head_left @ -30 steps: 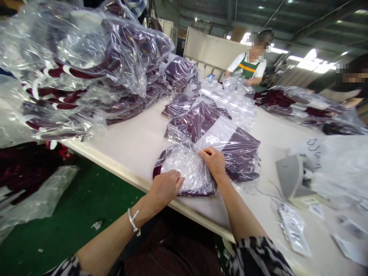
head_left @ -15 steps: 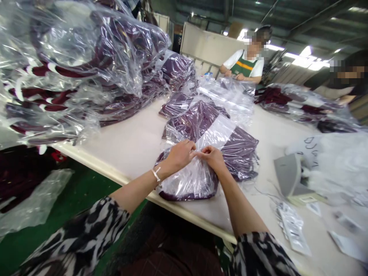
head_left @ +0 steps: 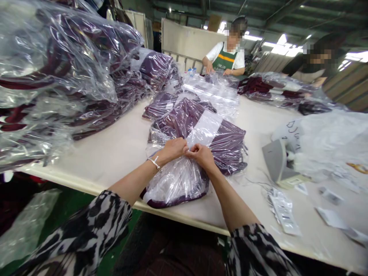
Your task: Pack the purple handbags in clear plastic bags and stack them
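A dark purple garment (head_left: 227, 140) lies folded inside a clear plastic bag (head_left: 178, 180) at the front of the table. Across its middle runs a white paper band (head_left: 204, 128). My left hand (head_left: 175, 148) is closed, its fingertips pinching the bag's plastic over the garment. Close beside it, almost touching, my right hand (head_left: 201, 154) pinches the same plastic between thumb and fingers. Exactly which edge or strip of the bag they hold is too small to make out. Beneath my wrists the bag's lower part bulges towards the table edge.
Bagged garments (head_left: 86, 65) are piled high on the left. A grey dispenser (head_left: 275, 163), labels (head_left: 284, 211) and white plastic (head_left: 330, 142) lie to the right. Across the table stand a co-worker in a green apron (head_left: 225, 59) and another person (head_left: 313, 65).
The view has shifted, so everything sits further left. My hands stay pinching at the same place on the bag, the left fingers curled tighter. The co-worker's hands have moved apart.
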Motion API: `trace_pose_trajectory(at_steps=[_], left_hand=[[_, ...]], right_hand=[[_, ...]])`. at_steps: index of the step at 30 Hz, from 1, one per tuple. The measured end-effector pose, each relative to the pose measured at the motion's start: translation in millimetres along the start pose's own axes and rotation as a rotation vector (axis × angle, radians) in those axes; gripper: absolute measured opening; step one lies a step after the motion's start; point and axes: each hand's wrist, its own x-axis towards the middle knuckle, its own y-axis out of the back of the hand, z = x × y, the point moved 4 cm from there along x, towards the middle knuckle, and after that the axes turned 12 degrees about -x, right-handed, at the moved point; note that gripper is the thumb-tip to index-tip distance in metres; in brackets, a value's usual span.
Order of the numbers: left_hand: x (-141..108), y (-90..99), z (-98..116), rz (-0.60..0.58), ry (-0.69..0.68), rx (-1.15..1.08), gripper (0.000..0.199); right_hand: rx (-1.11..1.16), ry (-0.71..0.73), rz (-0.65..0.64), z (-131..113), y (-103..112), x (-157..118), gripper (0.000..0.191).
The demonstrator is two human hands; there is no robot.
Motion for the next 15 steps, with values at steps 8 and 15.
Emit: trace_pose_trajectory(at_steps=[8,15], left_hand=[[0.9,-0.9,3.7,-0.054,-0.019,0.102,0.025],[-0.2,-12.7,-3.6,-0.005,-0.065,0.107,0.024]], right_hand=[[-0.038,0.003,0.024,-2.5,0.5,-0.6,0.027],[-0.026,0.150,-0.100,19.9,21.5,-6.3,0.021]])
